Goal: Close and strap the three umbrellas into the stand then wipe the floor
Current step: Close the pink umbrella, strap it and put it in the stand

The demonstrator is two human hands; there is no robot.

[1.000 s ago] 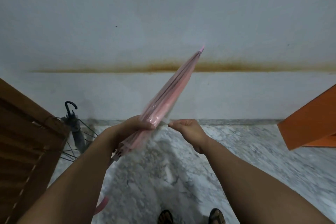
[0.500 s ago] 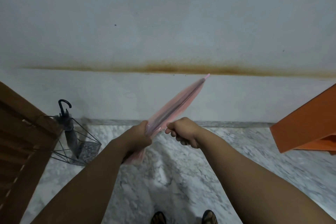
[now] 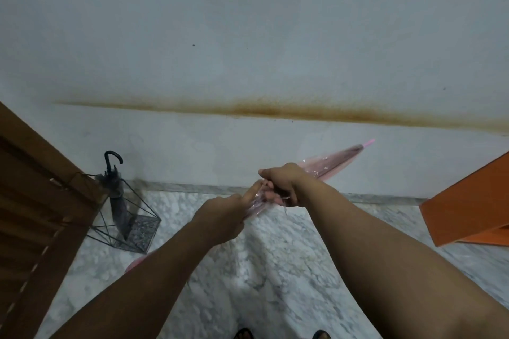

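Marble floor (image 3: 275, 256), stained white wall (image 3: 248, 36). One wire stand (image 3: 132, 226) holding one grey umbrella (image 3: 118, 201); right of stand, both hands, left hand (image 3: 220, 217) and right hand (image 3: 283, 181), grip one pink umbrella (image 3: 336, 162).

The pink umbrella (image 3: 334, 164) has swung down, its tip now below the wall's rust stain (image 3: 275, 111); the right hand (image 3: 283, 183) now wraps it.

Folded pink umbrella (image 3: 334, 164) tilted; grey umbrella (image 3: 119, 201) in stand (image 3: 137, 224)
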